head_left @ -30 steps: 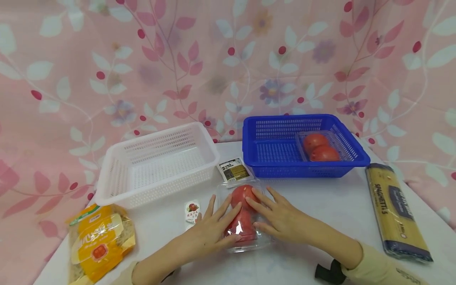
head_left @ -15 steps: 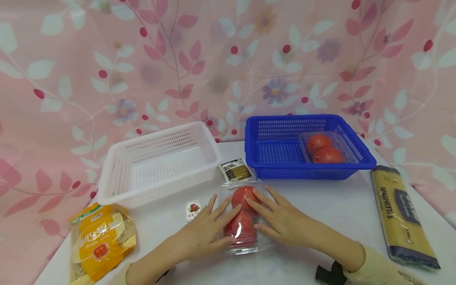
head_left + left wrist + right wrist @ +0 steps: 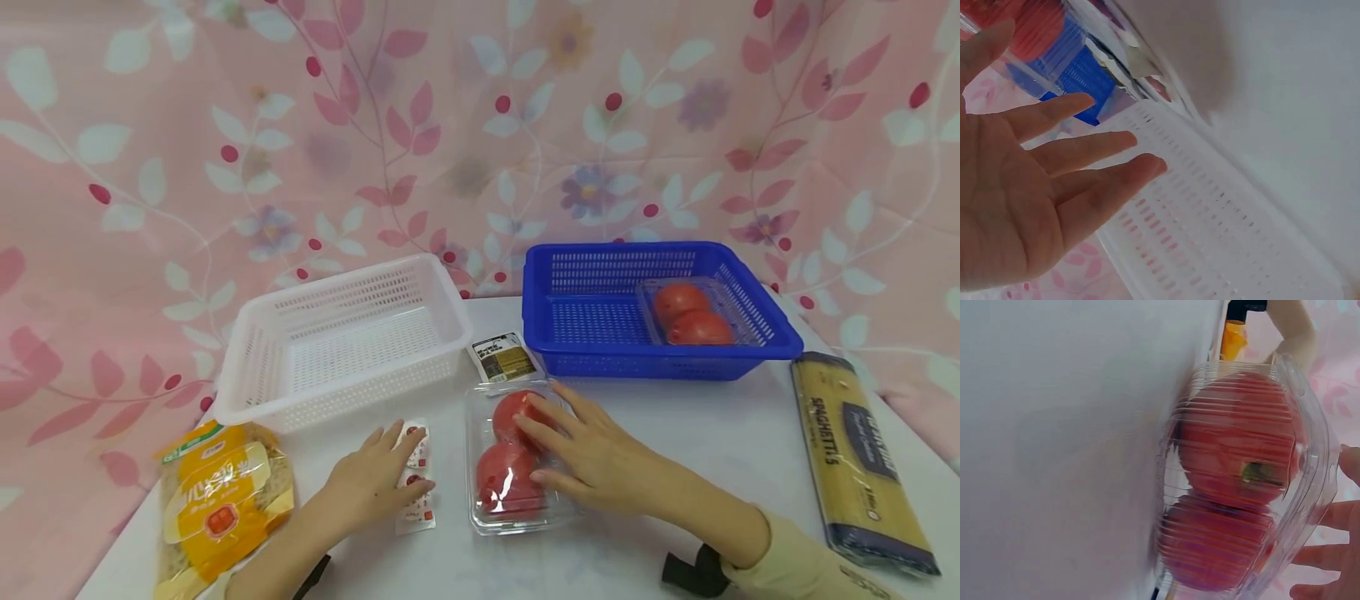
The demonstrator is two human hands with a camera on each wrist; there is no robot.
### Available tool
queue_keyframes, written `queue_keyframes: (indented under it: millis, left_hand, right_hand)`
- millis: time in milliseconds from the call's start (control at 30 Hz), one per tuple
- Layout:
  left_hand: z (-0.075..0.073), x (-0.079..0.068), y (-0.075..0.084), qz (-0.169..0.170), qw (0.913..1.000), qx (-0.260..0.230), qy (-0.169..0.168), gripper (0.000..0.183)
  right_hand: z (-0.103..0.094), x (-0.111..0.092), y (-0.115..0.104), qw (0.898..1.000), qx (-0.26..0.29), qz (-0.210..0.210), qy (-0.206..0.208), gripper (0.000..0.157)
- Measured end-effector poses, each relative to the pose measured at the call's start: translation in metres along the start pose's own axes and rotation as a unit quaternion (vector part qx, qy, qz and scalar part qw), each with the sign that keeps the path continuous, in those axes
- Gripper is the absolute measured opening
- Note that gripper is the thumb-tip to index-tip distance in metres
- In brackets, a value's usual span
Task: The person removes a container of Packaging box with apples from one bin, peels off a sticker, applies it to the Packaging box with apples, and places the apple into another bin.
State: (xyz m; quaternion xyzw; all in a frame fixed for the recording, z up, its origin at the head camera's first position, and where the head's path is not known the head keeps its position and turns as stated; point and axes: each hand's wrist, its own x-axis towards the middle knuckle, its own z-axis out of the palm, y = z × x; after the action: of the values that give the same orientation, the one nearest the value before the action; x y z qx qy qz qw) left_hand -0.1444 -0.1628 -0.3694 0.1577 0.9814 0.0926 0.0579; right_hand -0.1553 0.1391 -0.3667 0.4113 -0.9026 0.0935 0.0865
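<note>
Left hand (image 3: 366,482) now off tomato box (image 3: 512,483), by white packets (image 3: 417,512)

Clear box (image 3: 482,427) of two red tomatoes (image 3: 510,479), flat beside small white packets (image 3: 420,506).

1. Head: farther off, above and behind left grip (image 3: 363,483) and right grip (image 3: 596,454), facing forward-down.
2. Left wrist: close, facing past left grip to white basket (image 3: 1229,225), shared with head.
3. Right wrist: close, facing tomatoes (image 3: 1229,481) beside right grip, shared with head.
</note>
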Motion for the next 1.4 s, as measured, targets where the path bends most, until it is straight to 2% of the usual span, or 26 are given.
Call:
queue_keyframes:
  millis: [100,200,333,567,700,833,967,1167,1233,1333,1400]
  left_hand:
    - [0.004,0.000,-0.007,-0.022,0.9991,-0.008,-0.037,0.079]
    - [0.007,0.003,-0.015,-0.020,0.9977,-0.024,-0.060,0.085]
    - [0.011,0.008,-0.022,-0.005,0.9966,-0.037,-0.073,0.084]
    - [0.013,0.011,-0.025,0.008,0.9959,-0.021,-0.088,0.083]
    - [0.013,0.013,-0.024,0.035,0.9949,-0.029,-0.090,0.078]
    - [0.014,0.017,-0.023,0.056,0.9945,-0.029,-0.083,0.074]
    - [0.015,0.020,-0.020,0.068,0.9947,-0.014,-0.075,0.071]
    - [0.016,0.025,-0.012,0.123,0.9920,0.025,-0.014,0.065]
    - [0.015,0.028,-0.011,0.136,0.9907,0.005,-0.002,0.057]
    - [0.014,0.031,-0.010,0.153,0.9867,-0.051,0.017,0.043]
    - [0.013,0.033,-0.011,0.168,0.9815,-0.078,0.048,0.035]
  right_hand:
    - [-0.003,0.002,-0.003,1.000,-0.006,-0.025,0.011,0.060]
    - [-0.004,0.003,-0.005,0.999,-0.009,-0.050,0.018,0.059]
    - [-0.004,0.002,-0.008,0.998,0.008,-0.062,0.004,0.061]
    - [-0.004,0.003,-0.013,0.997,0.038,-0.058,-0.031,0.061]
    - [-0.004,0.003,-0.014,0.996,0.055,-0.051,-0.047,0.061]
    - [-0.005,0.004,-0.015,0.995,0.061,-0.049,-0.057,0.061]
    - [-0.004,0.005,-0.016,0.996,0.056,-0.057,-0.049,0.060]
    - [0.000,0.005,-0.017,0.995,0.043,-0.073,-0.045,0.058]
    - [0.001,0.005,-0.016,0.995,0.041,-0.080,-0.041,0.058]
    - [0.002,0.004,-0.016,0.995,0.040,-0.086,-0.035,0.057]
    - [0.001,0.004,-0.015,0.995,0.041,-0.086,-0.037,0.057]
